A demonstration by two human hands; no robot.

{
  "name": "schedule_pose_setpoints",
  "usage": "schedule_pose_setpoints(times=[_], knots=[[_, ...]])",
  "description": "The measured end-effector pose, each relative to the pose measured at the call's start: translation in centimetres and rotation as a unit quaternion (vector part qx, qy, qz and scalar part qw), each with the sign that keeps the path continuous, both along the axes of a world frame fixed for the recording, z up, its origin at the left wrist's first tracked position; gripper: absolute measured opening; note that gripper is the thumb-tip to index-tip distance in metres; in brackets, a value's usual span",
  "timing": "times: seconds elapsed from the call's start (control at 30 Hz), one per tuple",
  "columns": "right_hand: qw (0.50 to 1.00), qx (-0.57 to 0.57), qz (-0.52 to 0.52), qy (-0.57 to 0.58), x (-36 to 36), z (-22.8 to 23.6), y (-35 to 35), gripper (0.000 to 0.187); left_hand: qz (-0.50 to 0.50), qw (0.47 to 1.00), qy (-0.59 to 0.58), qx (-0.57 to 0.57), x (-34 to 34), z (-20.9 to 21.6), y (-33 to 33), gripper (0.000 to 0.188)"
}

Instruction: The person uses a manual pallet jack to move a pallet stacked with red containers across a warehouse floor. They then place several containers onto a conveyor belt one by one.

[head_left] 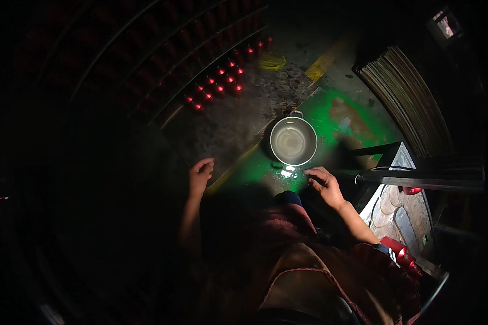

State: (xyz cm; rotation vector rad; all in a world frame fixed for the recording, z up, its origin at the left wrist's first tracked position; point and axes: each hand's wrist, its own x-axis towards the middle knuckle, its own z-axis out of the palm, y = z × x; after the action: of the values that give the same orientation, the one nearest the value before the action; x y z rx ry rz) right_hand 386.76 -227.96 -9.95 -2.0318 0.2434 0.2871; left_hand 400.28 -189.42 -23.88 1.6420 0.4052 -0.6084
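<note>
On the green floor in front of me stands a round metal pot [290,140], light inside, with a loop handle at its far side. Just right of its near rim is my right hand [326,186], fingers bent and the thumb apart, holding nothing I can see. My left hand [201,173] hovers to the left of the pot, well away from it. Its fingers curl loosely with gaps between them, and nothing shows in them. A bright wet-looking patch [289,171] glints on the floor between the pot and me.
Rows of shiny red bottle-shaped pieces [219,86] stand at the far left. A yellow coil [271,62] lies beyond them. At the right are a stack of thin sheets [404,95], a dark bar [423,179], a metal-topped stand [390,208] and a red canister [400,253]. Much of the left is dark.
</note>
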Motion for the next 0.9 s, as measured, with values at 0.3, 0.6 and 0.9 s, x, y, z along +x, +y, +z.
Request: schedule_pose_setpoints(times=[0.3,0.6,0.9], knots=[[0.988,-0.108,0.101,0.039,19.4,-13.4,1.3,0.053,-0.070,0.986,-0.058,0.142,11.3,-6.6,6.8,0.042],[0.973,-0.202,0.109,0.033,36.5,-30.0,4.8,0.063,-0.209,0.894,0.038,0.395,21.8,-19.8,3.4,0.080],[0.958,-0.267,0.087,0.064,50.6,-52.7,6.0,0.071,-0.183,0.846,-0.101,0.491,36.8,-43.8,-1.0,0.084]])
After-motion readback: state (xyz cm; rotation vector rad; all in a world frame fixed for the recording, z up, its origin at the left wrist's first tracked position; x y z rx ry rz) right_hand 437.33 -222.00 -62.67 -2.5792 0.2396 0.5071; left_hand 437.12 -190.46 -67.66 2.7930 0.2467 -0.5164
